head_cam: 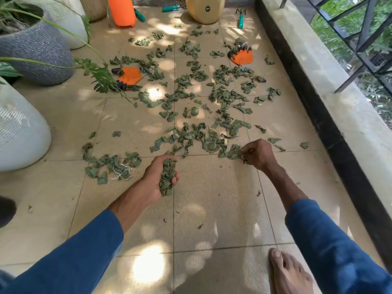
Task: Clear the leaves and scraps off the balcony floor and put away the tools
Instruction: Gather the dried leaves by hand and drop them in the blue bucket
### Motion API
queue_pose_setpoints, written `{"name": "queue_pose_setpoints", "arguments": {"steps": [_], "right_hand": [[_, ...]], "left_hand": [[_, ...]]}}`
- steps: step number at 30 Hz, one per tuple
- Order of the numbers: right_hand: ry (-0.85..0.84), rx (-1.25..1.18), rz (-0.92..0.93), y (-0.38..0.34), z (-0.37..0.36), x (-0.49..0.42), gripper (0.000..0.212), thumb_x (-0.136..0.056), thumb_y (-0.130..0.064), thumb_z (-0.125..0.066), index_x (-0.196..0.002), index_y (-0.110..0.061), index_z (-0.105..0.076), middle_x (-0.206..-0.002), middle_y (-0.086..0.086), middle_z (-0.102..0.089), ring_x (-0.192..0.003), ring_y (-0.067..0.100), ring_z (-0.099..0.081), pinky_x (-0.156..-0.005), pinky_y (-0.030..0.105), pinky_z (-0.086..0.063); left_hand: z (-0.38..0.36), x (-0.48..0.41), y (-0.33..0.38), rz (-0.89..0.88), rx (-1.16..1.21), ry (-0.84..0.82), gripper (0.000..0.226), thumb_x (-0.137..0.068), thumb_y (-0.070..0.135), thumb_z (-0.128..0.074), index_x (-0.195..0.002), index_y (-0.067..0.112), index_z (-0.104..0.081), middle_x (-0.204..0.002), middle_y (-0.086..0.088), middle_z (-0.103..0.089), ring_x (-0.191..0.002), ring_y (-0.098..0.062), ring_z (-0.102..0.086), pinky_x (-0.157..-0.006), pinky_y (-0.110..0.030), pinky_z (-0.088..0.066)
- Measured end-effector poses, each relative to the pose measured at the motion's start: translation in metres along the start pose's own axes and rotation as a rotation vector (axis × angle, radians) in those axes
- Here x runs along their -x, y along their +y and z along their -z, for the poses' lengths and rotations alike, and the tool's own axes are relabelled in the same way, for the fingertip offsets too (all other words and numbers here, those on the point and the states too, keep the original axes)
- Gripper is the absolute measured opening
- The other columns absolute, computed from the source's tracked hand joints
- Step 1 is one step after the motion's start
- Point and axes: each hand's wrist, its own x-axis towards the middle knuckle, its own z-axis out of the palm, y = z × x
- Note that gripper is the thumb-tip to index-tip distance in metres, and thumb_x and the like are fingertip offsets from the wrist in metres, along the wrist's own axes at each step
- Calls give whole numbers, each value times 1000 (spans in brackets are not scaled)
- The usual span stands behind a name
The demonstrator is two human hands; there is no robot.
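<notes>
1. Balcony floor [212,209]: tan tiles in patchy sun, with a parapet [318,81] along its right edge and planters [36,52] along its left edge.
2. Leaves [212,92]: torn green bits cover the middle of the floor, from just ahead of the hands to the far end. The near tiles by the bare foot [286,272] carry only crumbs.
3. Key relation: the near rim of the scatter runs left to right along a tile joint, directly in front of both hands. Everything left to pick lies beyond them.
4. Leaf clump [231,152]: sits on that rim, touching the right hand [257,153] on its inner side.
5. Right hand: low at the floor, knuckles up, wrist bent, fingers drawn together and pinching the clump. The tips are partly hidden.
6. Left hand [161,177]: palm up near the floor's middle, fingers curled round a leaf bunch [167,179] and holding it. It looks fairly full.
7. Judgement: the right hand is nearer the thick of the scatter, so it picks while the left hand stores. No bin is in view.
8. String [122,171]: a white tangle on a small leaf pile just left of the left hand.
9. Gloves: an orange pair lies among the leaves, one [130,76] toward the left edge and one [242,56] toward the right edge.
10. Far end: a teal hand rake [240,19], more teal tools [170,8] and an orange container [123,10] are not yet put away.
</notes>
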Motion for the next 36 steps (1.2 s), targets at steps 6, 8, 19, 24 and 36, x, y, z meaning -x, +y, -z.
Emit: {"name": "queue_pose_setpoints", "arguments": {"steps": [6, 8, 19, 24, 36], "right_hand": [[-92, 209, 177, -2, -10, -3, 16, -80, 8, -75, -88, -5, -78, -87, 5, -74, -68, 10, -65, -72, 24, -58], [-36, 212, 183, 2, -19, 7, 14, -84, 7, -70, -86, -5, -76, -86, 6, -74, -70, 15, -69, -69, 26, -59], [-39, 128, 145, -10, -12, 3, 17, -83, -1, -76, -97, -12, -79, -96, 0, -77, -73, 10, -72, -69, 26, -62], [-113, 83, 192, -47, -15, -16, 14, -82, -1, -77, -93, -10, -79, -90, 3, -77, -67, 8, -70, -61, 22, -59], [-29, 287, 275, -30, -80, 18, 13, -89, -4, -69, -99, -13, -69, -96, 5, -73, -72, 14, -68, -69, 28, -60]], "left_hand": [[11, 2, 5, 0, 0, 21, 21, -89, 28, -67, -74, 16, -57, -59, -1, -58, -43, -14, -55, -35, -18, -44], [11, 3, 5, -2, -1, 18, 21, -89, 28, -66, -74, 16, -57, -60, -1, -58, -43, -14, -55, -35, -18, -43], [8, 7, 9, -9, 9, 13, 21, -90, 26, -65, -74, 16, -57, -58, -1, -57, -42, -13, -54, -36, -16, -41], [15, 8, 11, -2, 25, 25, 21, -88, 25, -67, -73, 16, -56, -57, -1, -57, -40, -13, -53, -35, -16, -41], [19, 9, 11, -8, 31, 25, 21, -90, 25, -66, -74, 15, -55, -58, -1, -56, -41, -14, -54, -34, -16, -41]]}}
